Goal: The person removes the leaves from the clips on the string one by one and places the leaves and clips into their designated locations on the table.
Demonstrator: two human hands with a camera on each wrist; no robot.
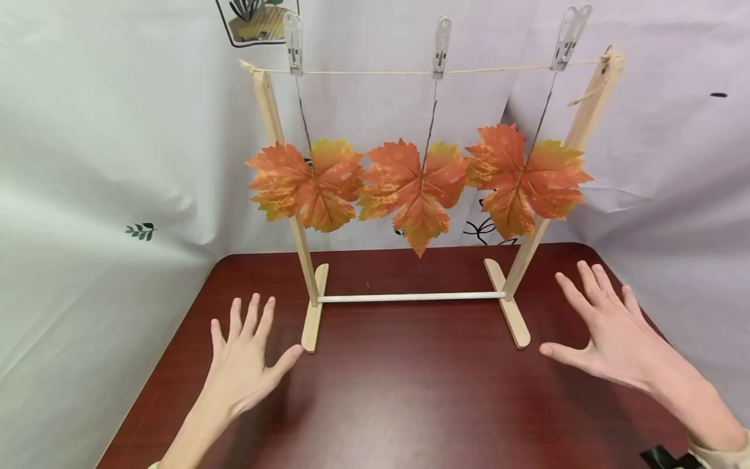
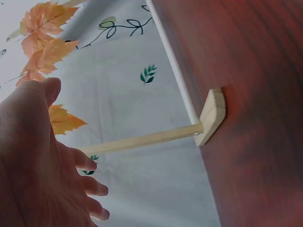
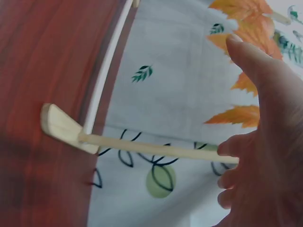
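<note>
A small wooden drying rack stands upright on the table, its left post (image 1: 303,254) and right post (image 1: 586,117) joined by a white rod (image 1: 410,298) low down and a string (image 1: 363,73) at the top. Three clear clothespins grip the string: left (image 1: 294,45), middle (image 1: 441,49) and right (image 1: 569,39). From each hangs an orange maple leaf by its stem: left leaf (image 1: 316,185), middle leaf (image 1: 417,189), right leaf (image 1: 524,179). Fingers spread, my left hand (image 1: 243,371) hovers beside the rack's left foot. My right hand (image 1: 615,332), likewise spread and holding nothing, is beyond the right foot (image 1: 508,306).
The dark red table (image 1: 398,391) has rounded far corners. Pale cloth (image 1: 117,163) with printed leaves hangs behind and along both sides. A black object (image 1: 670,458) shows by the right sleeve at the lower right edge.
</note>
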